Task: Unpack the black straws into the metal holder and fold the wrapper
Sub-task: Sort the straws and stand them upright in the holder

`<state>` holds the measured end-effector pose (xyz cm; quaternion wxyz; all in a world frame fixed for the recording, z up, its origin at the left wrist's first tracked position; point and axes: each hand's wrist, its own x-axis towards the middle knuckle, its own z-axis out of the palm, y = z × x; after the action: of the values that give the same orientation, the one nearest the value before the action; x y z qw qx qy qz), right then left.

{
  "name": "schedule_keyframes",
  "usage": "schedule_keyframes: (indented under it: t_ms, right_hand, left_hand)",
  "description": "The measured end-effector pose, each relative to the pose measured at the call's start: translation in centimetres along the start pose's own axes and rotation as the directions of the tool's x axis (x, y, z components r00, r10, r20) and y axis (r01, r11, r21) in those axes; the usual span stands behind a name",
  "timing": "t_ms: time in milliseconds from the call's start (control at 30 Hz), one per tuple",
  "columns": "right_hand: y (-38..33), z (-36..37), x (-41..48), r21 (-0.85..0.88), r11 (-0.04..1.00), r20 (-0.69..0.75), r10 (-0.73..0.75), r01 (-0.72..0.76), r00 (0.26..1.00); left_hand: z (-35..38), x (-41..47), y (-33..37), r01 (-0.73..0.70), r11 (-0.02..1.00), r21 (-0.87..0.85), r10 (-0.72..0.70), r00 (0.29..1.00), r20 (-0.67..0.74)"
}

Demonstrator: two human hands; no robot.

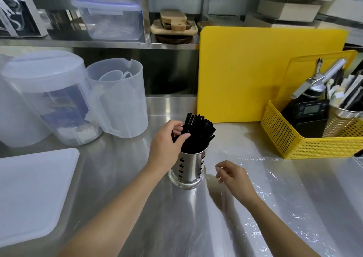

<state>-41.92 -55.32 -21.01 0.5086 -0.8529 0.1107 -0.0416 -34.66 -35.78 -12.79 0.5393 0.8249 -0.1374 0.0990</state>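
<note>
A bundle of black straws stands upright in the perforated metal holder at the middle of the steel counter. My left hand is at the left side of the bundle, fingers curled around several straws near their tops. My right hand hovers just right of the holder's base with fingers loosely bent, holding nothing that I can make out. The clear plastic wrapper lies spread flat on the counter under and to the right of that hand.
Two translucent plastic jugs stand at the back left, a white tray at the near left. A yellow cutting board leans on the back wall. A yellow basket with tools and a timer sits at the right.
</note>
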Motion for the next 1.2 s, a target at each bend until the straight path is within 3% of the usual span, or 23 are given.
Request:
schedule_keyframes:
  t_ms: [100, 200, 333, 600, 800, 900, 1200]
  right_hand:
    - [-2.2, -0.2, 0.5, 0.136, 0.989, -0.041, -0.059, 0.064, 0.997]
    - [-4.8, -0.5, 0.8, 0.263, 0.958, -0.092, -0.091, 0.112, 0.992]
    - [-7.4, -0.1, 1.8, 0.179, 0.975, -0.096, -0.115, 0.131, 0.989]
    - [-8.9, 1.3, 4.4, 0.219, 0.969, -0.129, -0.083, 0.110, 0.988]
    - [-9.1, 1.5, 5.2, 0.048, 0.974, -0.158, -0.212, 0.222, 0.964]
    - [-9.1, 1.4, 5.6, 0.056, 0.962, -0.129, -0.257, 0.266, 0.958]
    - [-11.3, -0.8, 6.8, 0.051, 0.932, -0.254, -0.336, 0.359, 0.907]
  left_hand:
    - [-0.4, 0.0, 0.2, -0.054, 0.996, 0.067, 0.056, 0.998, -0.035]
    - [-1.3, 0.1, 0.7, -0.104, 0.990, 0.100, 0.119, 0.980, -0.158]
    - [-2.0, 0.0, 1.8, -0.201, 0.970, 0.139, 0.231, 0.942, -0.246]
    - [-2.1, -0.4, 0.5, -0.147, 0.974, 0.173, 0.175, 0.972, -0.159]
    - [-1.2, -0.7, -0.4, -0.140, 0.970, 0.197, 0.152, 0.987, -0.043]
    - [-0.7, -0.6, -0.3, -0.174, 0.962, 0.211, 0.176, 0.984, 0.009]
    - [-0.9, 0.1, 0.1, -0.204, 0.963, 0.179, 0.213, 0.976, -0.035]
